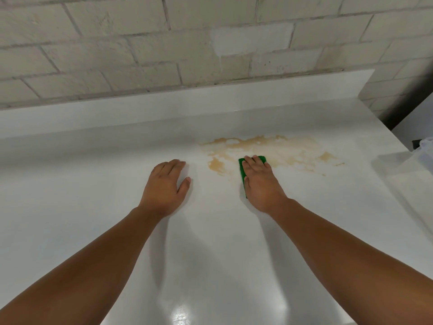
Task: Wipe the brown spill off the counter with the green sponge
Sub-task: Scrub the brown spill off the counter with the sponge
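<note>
- A white counter (93, 174) is seen below a pale brick wall (117, 43), with a low upstand along its far edge.
- At the left, the left hand (165, 186) is laid flat on bare counter, fingers straight and thumb spread; nothing is held.
- Right of it, the spill (276, 146) is spread thin and wide over the far right of the counter. A darker blot sits at its near left end and small specks trail off to the right.
- The sponge (241, 171) is pressed onto the spill's near edge, beside the blot.
- It is covered by the right hand (260, 184), fingers laid straight over its top rather than curled round it.
- Most of the spill is judged still to be wiped.
- The liquid could be pushed about and smeared wider if strokes are fast or the sponge is soaked.
- The sponge could slide out from under the flat palm, since it is not gripped.
- The right-hand specks could be missed.
</note>
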